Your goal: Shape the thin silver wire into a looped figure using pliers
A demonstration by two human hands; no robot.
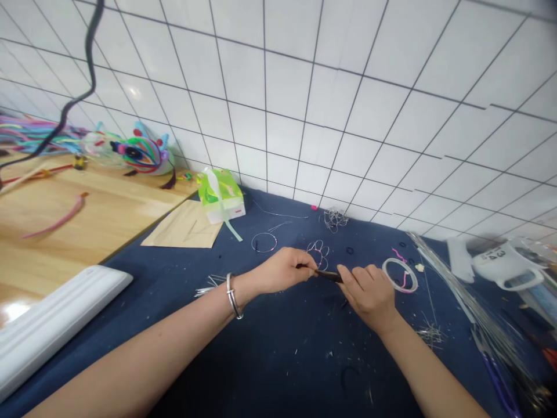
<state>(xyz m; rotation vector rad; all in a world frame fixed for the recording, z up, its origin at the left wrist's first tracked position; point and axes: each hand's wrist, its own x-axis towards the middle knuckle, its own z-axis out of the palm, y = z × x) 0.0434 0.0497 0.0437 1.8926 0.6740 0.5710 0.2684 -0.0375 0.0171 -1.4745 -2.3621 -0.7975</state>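
My right hand [369, 293] is wrapped round a slim dark tool, apparently pliers [329, 276], pointing left. At its tip, my left hand [285, 271] has thumb and fingers pinched together; what they hold is too small to make out. A silver bracelet [233, 296] circles the left wrist. Just beyond the fingertips appears a flower-shaped piece of looped wire [321, 249] with pink bits; whether the left hand touches it, I cannot tell. Farther left, a thin wire ring [264, 242] with pink and dark bits lies on the dark blue cloth [270, 348].
Cut wire pieces [212, 285] lie left, a wire tangle [335, 219] by the wall. At right are a tape roll [400, 275], long wires [461, 296], purple-handled scissors [498, 371] and a white mug [507, 264]. A tissue pack [221, 194] and white bar [65, 322] stand left.
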